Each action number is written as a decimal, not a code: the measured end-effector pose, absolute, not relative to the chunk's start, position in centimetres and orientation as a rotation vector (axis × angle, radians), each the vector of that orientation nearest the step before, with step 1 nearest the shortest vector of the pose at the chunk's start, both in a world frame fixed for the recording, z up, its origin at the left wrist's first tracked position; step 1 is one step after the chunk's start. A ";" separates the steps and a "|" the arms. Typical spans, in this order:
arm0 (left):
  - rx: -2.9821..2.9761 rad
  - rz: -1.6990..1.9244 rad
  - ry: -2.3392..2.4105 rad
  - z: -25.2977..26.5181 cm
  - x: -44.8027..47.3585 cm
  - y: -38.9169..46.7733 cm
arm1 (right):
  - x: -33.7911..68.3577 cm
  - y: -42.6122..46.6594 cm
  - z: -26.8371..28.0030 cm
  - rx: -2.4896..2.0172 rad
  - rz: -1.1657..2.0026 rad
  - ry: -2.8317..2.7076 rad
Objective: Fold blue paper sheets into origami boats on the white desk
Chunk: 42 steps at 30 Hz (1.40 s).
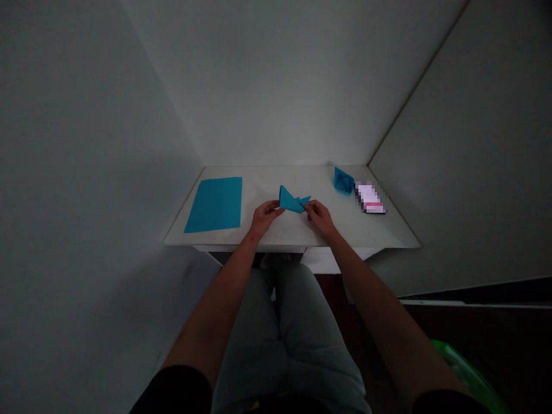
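Note:
A folded blue paper shape (292, 201) with pointed corners is held between my two hands, just above the white table (276, 233). My left hand (266, 217) grips its left end, fingers behind and below the paper. On the other side, my right hand (318, 215) pinches the narrow right end between thumb and fingers. Parts of the folds are hidden behind the fingertips.
Flat blue paper (217, 203) lies at the table's left. A second folded blue paper piece (344, 181) stands at the back right, beside a phone (370, 198) with a lit screen. Walls close in the table left, back and right. Something green (466, 368) is at the lower right.

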State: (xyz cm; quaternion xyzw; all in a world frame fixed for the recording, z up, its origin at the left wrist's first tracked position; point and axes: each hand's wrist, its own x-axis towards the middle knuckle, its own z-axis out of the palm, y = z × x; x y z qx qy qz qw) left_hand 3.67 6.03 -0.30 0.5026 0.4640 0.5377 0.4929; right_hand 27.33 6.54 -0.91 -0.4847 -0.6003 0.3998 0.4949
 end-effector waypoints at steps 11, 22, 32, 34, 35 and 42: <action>1.283 1.231 1.199 -0.1 3.6 5.7 | 27.3 6.4 -1.2 -1.164 0.946 -1.490; 1.269 1.282 1.275 0.1 3.3 5.3 | 27.6 6.4 -1.2 -1.220 0.930 -1.528; 1.219 1.360 1.502 -0.1 3.6 5.4 | 27.7 5.9 -0.4 -1.318 0.871 -1.544; 1.216 1.410 1.513 0.0 3.6 5.2 | 27.7 5.9 -0.4 -1.314 0.841 -1.558; 1.215 1.428 1.511 0.1 3.7 5.1 | 27.6 5.8 -0.4 -1.308 0.827 -1.568; 1.093 1.549 1.440 0.7 4.1 4.8 | 27.6 5.7 -0.5 -1.218 0.867 -1.600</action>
